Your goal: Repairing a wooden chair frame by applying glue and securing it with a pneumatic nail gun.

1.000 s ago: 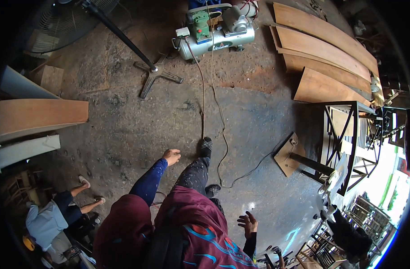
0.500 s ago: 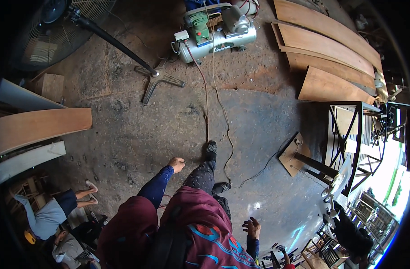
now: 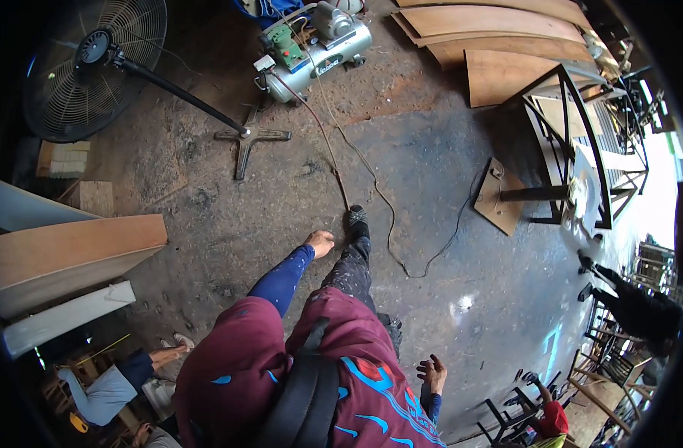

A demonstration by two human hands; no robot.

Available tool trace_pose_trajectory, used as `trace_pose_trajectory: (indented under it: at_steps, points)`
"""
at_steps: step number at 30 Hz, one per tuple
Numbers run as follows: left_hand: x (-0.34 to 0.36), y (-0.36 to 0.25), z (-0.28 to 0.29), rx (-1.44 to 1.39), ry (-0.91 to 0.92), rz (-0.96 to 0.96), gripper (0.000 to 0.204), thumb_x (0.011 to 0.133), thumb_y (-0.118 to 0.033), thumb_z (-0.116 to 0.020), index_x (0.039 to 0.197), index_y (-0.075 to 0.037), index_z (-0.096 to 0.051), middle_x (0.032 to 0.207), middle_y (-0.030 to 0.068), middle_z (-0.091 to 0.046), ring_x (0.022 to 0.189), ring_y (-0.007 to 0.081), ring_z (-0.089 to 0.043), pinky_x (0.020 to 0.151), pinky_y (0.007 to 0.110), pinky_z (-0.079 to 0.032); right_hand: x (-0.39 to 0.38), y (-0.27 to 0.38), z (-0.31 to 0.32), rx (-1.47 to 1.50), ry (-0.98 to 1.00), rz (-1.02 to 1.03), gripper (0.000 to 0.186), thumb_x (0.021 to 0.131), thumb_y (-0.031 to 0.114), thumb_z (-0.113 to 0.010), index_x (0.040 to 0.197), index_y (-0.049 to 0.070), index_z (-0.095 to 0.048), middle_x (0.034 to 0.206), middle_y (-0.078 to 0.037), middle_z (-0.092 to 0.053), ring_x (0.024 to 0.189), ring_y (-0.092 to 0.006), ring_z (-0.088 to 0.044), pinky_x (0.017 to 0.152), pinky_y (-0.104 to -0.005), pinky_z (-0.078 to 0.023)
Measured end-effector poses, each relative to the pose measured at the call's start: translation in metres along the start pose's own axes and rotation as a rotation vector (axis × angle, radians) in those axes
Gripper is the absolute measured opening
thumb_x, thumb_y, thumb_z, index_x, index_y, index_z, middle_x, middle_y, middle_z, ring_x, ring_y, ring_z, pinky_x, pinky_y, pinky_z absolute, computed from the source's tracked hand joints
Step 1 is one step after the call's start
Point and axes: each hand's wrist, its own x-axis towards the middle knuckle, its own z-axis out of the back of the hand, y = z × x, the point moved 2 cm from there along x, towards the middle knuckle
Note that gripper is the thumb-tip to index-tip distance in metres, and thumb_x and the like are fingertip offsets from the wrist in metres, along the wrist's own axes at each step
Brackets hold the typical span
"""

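Two hands of the wearer are in view, the left hand (image 3: 320,243) and the right hand (image 3: 433,373). On the floor (image 3: 229,224) there is one air compressor (image 3: 323,63), from which one reddish hose (image 3: 335,171) runs, and one tan cord (image 3: 391,216) winding beside it. There is one pedestal fan (image 3: 73,89), one square brown base (image 3: 506,213) carrying a dark post, at least four wooden boards (image 3: 506,75) at the upper right, and three long panels (image 3: 76,254) at the left. At least four other people show, in part or whole, along the lower and right edges.

The hose lies on the floor ahead of the left hand and a little to its right, its visible stretch ending at the wearer's front shoe (image 3: 358,218); hand and hose are apart. From the right hand it is well apart, ahead and to the left.

The left hand's fingers are curled in; whether they hold anything, one cannot tell. The right hand hangs low beside the body, fingers loosely bent and apart, nothing seen in them.
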Motion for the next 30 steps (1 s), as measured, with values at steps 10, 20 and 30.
trace_pose_trajectory:
  at_steps: [10,20,30]
  points:
    - [-0.149,-0.022,-0.158,0.732,0.237,-0.185,0.046,0.082,-0.031,-0.070,0.123,-0.011,-0.069,0.124,0.0149,-0.067,0.118,0.0297,-0.063,0.104,0.038,-0.047,-0.063,-0.346,0.094,0.389,-0.221,-0.305,0.047,0.094,0.009,-0.053,0.140,-0.001,-0.045,0.100,-0.024,-0.070,0.076,-0.0394,-0.072,0.058,-0.0502,-0.060]
    - [-0.107,-0.101,-0.200,1.145,0.304,-0.258,0.040,0.081,-0.028,-0.065,0.116,-0.009,-0.072,0.123,0.0176,-0.067,0.118,0.0322,-0.062,0.102,0.040,-0.049,-0.128,-0.418,0.021,0.760,-0.368,-0.414,0.039,0.097,0.008,-0.052,0.136,0.006,-0.050,0.085,-0.013,-0.069,0.063,-0.0242,-0.068,0.044,-0.0366,-0.051]
    - [-0.064,-0.297,-0.390,0.773,0.704,-0.105,0.043,0.097,-0.016,-0.057,0.137,-0.002,-0.052,0.102,0.0142,-0.071,0.078,0.0259,-0.070,0.070,0.038,-0.057,-0.170,-0.366,-0.137,1.256,-0.603,-0.421,0.042,0.095,0.015,-0.060,0.135,0.007,-0.056,0.092,-0.007,-0.071,0.073,-0.0167,-0.068,0.060,-0.0320,-0.054]
